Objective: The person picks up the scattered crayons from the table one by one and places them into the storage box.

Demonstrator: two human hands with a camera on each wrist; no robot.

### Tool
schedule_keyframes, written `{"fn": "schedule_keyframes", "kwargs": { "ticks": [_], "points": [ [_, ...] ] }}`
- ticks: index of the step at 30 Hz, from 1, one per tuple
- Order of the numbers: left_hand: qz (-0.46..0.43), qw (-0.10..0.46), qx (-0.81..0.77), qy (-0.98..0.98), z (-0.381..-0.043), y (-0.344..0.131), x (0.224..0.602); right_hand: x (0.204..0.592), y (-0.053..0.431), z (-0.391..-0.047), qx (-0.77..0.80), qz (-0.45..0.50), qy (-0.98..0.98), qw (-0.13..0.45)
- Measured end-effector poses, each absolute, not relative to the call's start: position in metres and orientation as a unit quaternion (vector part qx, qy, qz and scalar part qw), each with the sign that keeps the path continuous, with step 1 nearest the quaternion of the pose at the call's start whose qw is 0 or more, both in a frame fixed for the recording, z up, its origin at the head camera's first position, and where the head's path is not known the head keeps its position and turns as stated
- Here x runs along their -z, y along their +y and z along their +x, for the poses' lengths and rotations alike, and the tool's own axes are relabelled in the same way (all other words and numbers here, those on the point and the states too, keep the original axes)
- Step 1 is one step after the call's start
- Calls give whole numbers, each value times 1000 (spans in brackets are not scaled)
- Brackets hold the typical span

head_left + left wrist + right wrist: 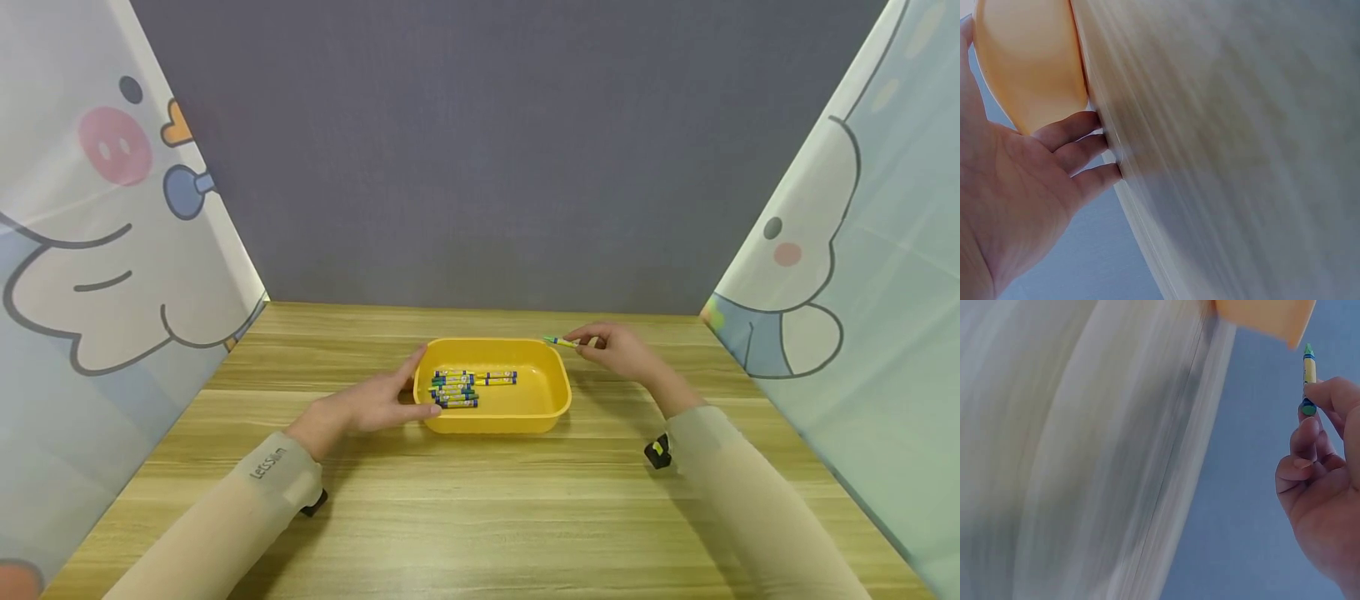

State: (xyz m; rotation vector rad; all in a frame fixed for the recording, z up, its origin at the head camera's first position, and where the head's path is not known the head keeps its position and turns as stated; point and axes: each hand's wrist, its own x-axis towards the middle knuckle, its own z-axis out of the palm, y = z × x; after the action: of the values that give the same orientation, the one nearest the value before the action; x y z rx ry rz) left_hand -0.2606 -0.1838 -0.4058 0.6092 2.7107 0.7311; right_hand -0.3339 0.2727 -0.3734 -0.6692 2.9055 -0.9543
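A yellow plastic tray (540, 424) sits on the table, with several crayons (454, 390) in yellow, blue and green wrappers lying side by side in its left half. At the tray's left end is my left hand (375, 402), thumb and fingers spread straight along the end and touching it. The left wrist view shows the fingers of that hand (1029, 169) reaching down to the tabletop beside the tray wall. Beyond the right rim, my right hand (617, 350) pinches a green crayon (1309, 369) between thumb and fingertips, its green tip pointing toward the tray.
The wooden table (480, 508) extends around the tray. A dark grey panel (480, 158) stands at the back edge, and cartoon-printed curtains (67, 333) hang on both sides.
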Motion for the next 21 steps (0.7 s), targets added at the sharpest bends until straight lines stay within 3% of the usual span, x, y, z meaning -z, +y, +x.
{"fn": "schedule_keyframes", "kwargs": {
  "ticks": [21],
  "points": [
    [213,131,-253,935,-262,-183,406,379,185,-327,355,-298,885,29]
  ]
}}
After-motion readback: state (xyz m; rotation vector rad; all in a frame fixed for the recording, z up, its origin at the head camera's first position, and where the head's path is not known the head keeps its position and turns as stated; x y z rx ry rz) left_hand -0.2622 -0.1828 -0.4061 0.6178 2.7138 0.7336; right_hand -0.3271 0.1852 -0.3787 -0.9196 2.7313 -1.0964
